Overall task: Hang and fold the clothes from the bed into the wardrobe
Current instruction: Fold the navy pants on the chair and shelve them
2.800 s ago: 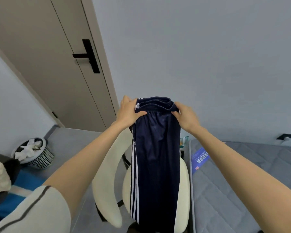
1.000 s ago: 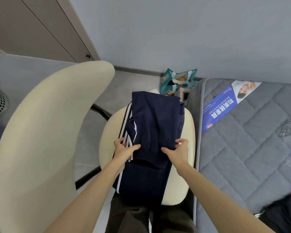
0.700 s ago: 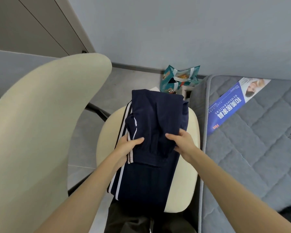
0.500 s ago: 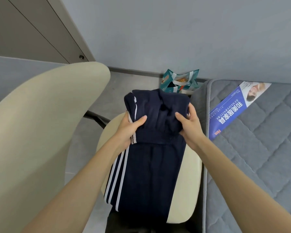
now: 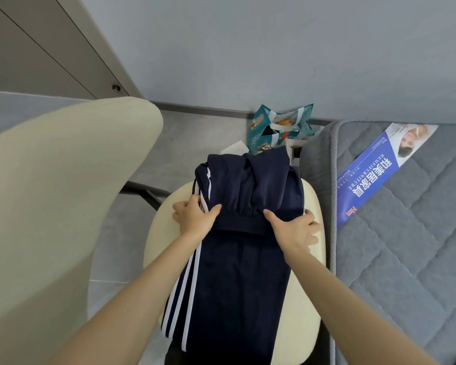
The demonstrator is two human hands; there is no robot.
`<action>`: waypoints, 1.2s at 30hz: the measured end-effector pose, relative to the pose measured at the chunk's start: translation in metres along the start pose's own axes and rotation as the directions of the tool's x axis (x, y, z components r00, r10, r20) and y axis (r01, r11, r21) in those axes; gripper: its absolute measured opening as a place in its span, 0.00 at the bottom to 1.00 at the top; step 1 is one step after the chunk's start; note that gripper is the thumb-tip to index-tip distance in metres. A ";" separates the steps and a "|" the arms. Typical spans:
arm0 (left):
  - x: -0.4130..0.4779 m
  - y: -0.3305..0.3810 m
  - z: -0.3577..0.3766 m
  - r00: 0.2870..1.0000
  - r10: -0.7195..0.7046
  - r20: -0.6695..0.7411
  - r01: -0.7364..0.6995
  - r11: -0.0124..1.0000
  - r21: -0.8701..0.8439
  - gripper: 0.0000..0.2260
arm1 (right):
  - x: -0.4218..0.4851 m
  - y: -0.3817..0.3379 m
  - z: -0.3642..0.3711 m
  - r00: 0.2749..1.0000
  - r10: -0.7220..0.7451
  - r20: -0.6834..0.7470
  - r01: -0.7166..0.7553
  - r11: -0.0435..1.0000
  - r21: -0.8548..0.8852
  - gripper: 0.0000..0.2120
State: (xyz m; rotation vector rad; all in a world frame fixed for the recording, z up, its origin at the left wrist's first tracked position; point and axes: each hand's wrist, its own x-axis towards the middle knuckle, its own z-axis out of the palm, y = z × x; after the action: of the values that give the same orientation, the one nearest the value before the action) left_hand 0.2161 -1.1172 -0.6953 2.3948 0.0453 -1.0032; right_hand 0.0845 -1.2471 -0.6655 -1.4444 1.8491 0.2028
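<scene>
Your left hand (image 5: 195, 217) grips the striped side of the navy track trousers (image 5: 237, 272), thumb on top of the fold and fingers curled round the edge. Your right hand (image 5: 292, 227) pinches the opposite side, thumb over the cloth and fingers spread down beside it. The trousers lie lengthwise on the cream chair seat (image 5: 158, 227), their far part doubled back toward you. White stripes run down their left edge, and the near end runs out of the bottom of the view.

The chair's cream backrest (image 5: 50, 206) fills the left. Just right of the seat lies a grey quilted mattress (image 5: 406, 259). Its blue label (image 5: 366, 180) reads "MATTRESS" and "HEMEIFURNITURE" beside large white Chinese characters. Beyond the seat a teal printed bag (image 5: 279, 127) sits on the floor by the wall, its lower part hidden behind the fold. A beige door (image 5: 37, 48) stands at the upper left.
</scene>
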 end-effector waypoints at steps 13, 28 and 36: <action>-0.093 -0.071 0.022 0.983 -0.070 0.167 0.103 0.975 -0.198 0.20 | -0.013 0.074 -0.027 0.871 -0.006 0.492 0.170 0.942 -0.289 0.15; -0.072 -0.033 -0.007 0.979 -0.009 0.205 0.078 0.941 -0.330 0.17 | -0.024 0.066 -0.032 0.918 -0.293 0.268 0.286 0.956 0.067 0.22; -0.068 -0.012 -0.021 0.949 0.077 0.305 0.116 0.816 -0.566 0.10 | -0.015 0.045 -0.055 0.849 -0.255 0.463 -0.018 0.861 0.508 0.14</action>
State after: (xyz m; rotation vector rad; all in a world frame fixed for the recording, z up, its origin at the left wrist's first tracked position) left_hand 0.1782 -1.0851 -0.6433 1.6628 0.2273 -1.1710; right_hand 0.0198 -1.2500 -0.6320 -1.0086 1.2344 0.0344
